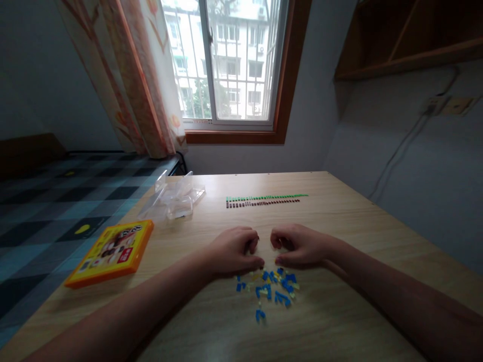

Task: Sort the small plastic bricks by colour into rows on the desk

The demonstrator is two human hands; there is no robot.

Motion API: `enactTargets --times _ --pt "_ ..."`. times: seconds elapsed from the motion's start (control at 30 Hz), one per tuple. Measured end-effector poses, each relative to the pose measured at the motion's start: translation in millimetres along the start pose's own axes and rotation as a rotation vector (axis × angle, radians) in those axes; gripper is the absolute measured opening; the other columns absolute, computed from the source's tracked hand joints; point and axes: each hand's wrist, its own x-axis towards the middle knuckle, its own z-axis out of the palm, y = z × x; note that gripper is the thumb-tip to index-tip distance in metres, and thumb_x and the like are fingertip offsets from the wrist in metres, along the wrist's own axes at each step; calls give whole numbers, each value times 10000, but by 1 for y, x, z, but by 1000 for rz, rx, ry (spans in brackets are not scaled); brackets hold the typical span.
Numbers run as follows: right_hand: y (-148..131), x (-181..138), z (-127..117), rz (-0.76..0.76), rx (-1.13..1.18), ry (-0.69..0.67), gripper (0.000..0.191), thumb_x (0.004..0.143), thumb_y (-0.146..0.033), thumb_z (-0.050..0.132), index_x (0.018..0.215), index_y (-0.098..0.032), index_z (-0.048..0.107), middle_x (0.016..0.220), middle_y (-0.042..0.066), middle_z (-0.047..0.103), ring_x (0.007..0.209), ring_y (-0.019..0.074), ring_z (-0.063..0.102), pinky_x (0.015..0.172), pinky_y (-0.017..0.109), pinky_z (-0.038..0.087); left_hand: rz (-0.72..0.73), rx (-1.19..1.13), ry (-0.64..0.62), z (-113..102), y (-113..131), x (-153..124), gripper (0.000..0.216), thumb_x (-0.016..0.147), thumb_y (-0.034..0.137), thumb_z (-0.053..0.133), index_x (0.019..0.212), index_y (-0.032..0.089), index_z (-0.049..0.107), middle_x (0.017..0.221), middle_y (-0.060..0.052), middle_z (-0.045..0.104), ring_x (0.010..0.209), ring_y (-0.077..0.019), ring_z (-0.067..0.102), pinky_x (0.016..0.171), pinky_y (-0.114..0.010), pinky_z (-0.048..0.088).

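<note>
Both of my hands hover low over the table, facing each other across a small gap. My left hand (238, 249) has curled fingers, with the thumb standing apart from them and nothing visible between. Opposite it, my right hand (296, 245) is bent the same way, thumb and fingertips apart, and no held piece shows. Just below the thumbs lies a loose scatter of small blue building bricks (266, 290) mixed with pale yellow bricks (249, 285). Farther back, a row of tiny green bricks (260, 198) runs beside a row of dark brown bricks (260, 203).
At the left table edge lies a yellow-and-orange box (109, 254). Behind it stand clear plastic trays (179, 198). A bed with a checked cover (90, 188) adjoins on the left, a window (241, 65) is ahead, and a wall shelf (411, 63) hangs on the right.
</note>
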Motion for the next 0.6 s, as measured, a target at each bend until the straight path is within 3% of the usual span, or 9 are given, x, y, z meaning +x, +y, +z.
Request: enactTargets --times 0.3,0.6 --pt "-1 4 5 5 -40 43 128 763 -243 655 802 -184 548 692 -38 522 619 101 433 554 221 304 14 70 -22 3 -2 1 296 689 416 722 735 202 523 765 22 549 707 -147 492 618 -262 346" --pt "1 2 -3 -1 14 -37 164 759 -267 681 866 -185 588 730 -28 543 647 110 465 569 224 342 -78 -93 -14 -5 -8 5 193 676 274 682 702 191 510 736 35 540 667 -125 465 598 -245 335"
